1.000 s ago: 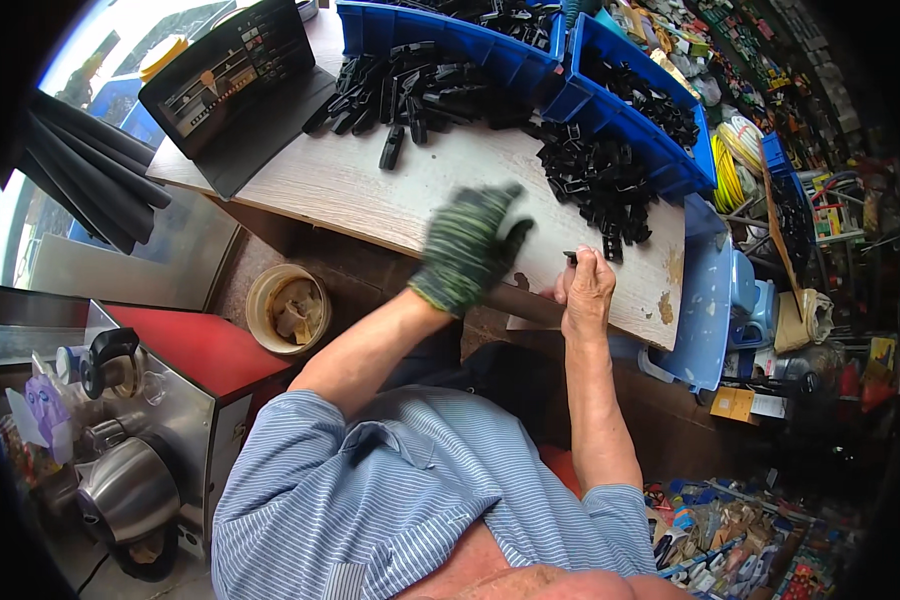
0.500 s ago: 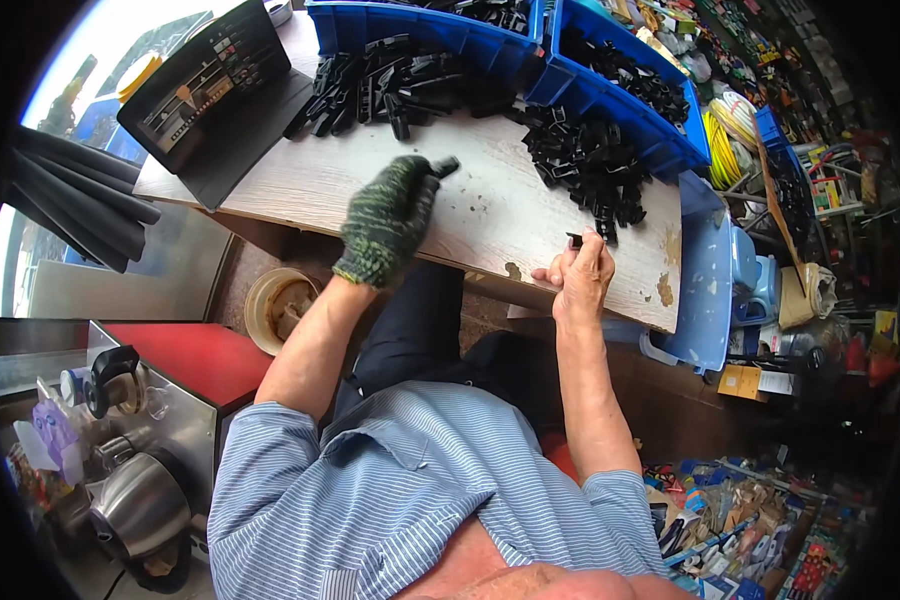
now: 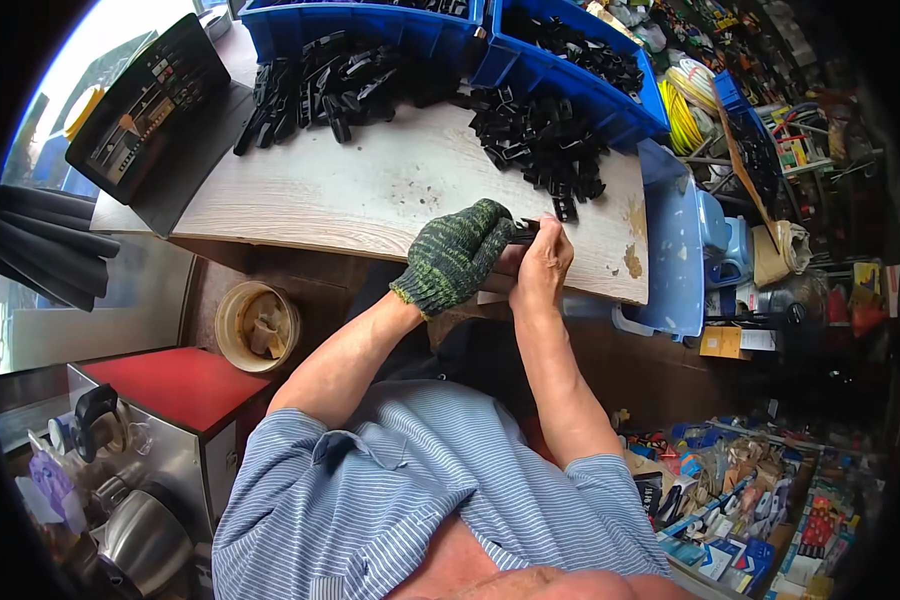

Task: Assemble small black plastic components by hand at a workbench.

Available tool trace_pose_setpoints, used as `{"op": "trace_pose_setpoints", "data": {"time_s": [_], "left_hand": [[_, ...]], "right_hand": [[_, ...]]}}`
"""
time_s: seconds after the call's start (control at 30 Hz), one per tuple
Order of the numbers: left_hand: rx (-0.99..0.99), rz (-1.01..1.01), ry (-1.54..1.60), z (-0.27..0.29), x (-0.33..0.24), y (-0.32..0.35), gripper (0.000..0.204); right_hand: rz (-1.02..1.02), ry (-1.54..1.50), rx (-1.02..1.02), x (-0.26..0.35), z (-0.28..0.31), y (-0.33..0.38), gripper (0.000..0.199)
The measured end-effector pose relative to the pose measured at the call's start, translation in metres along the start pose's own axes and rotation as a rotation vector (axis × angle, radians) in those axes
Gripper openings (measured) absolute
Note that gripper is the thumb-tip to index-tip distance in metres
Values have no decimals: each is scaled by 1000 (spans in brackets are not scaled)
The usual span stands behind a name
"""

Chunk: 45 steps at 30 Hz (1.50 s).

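Observation:
My left hand [image 3: 455, 257], in a dark green-and-black knit glove, is closed at the front edge of the table [image 3: 320, 195]. My bare right hand [image 3: 543, 268] meets it there, its fingers pinched. Small black plastic parts [image 3: 523, 232] show between the two sets of fingertips; their exact shape is mostly hidden. Just beyond my right hand lies a heap of small black plastic clip-like pieces [image 3: 535, 140]. A second heap, of longer black plastic pieces [image 3: 335, 85], lies farther left on the table.
Two blue bins, one at the back [image 3: 370, 32] and one at the back right [image 3: 570, 100], hold more black parts. A tablet [image 3: 150, 110] leans at the left. A bucket [image 3: 228, 335] stands on the floor, and a pale blue tub [image 3: 670, 245] beside the table's right end.
My gloved left hand has moved right and nearer, bringing its black part to the piece in my right hand. My hands were apart before. The whole view has shifted slightly.

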<state>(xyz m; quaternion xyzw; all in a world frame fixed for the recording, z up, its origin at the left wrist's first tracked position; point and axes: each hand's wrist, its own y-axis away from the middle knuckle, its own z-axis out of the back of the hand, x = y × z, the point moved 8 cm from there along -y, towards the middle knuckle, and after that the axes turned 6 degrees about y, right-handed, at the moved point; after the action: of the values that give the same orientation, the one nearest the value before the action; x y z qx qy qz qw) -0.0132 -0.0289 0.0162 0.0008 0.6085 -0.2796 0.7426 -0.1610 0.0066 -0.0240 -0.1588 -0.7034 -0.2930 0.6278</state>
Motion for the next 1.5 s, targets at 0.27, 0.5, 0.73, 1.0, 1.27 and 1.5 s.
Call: {"op": "trace_pose_setpoints", "data": {"time_s": [0.27, 0.5, 0.73, 1.0, 1.27, 1.5], "left_hand": [[-175, 249, -16, -37, -12, 0, 33], [-129, 251, 3, -37, -12, 0, 45], [-172, 207, 92, -31, -9, 6, 40], [-186, 183, 21, -37, -4, 6, 34], [-130, -8, 39, -31, -17, 5, 36], [-631, -124, -744, 140, 12, -17, 31]], "right_hand": [[313, 88, 35, -1, 27, -20, 27], [187, -94, 113, 1, 18, -13, 19], [212, -58, 167, 10, 9, -2, 23], [254, -46, 141, 1, 20, -10, 24], [252, -82, 156, 10, 13, -2, 29], [-3, -172, -251, 32, 111, -50, 28]]}}
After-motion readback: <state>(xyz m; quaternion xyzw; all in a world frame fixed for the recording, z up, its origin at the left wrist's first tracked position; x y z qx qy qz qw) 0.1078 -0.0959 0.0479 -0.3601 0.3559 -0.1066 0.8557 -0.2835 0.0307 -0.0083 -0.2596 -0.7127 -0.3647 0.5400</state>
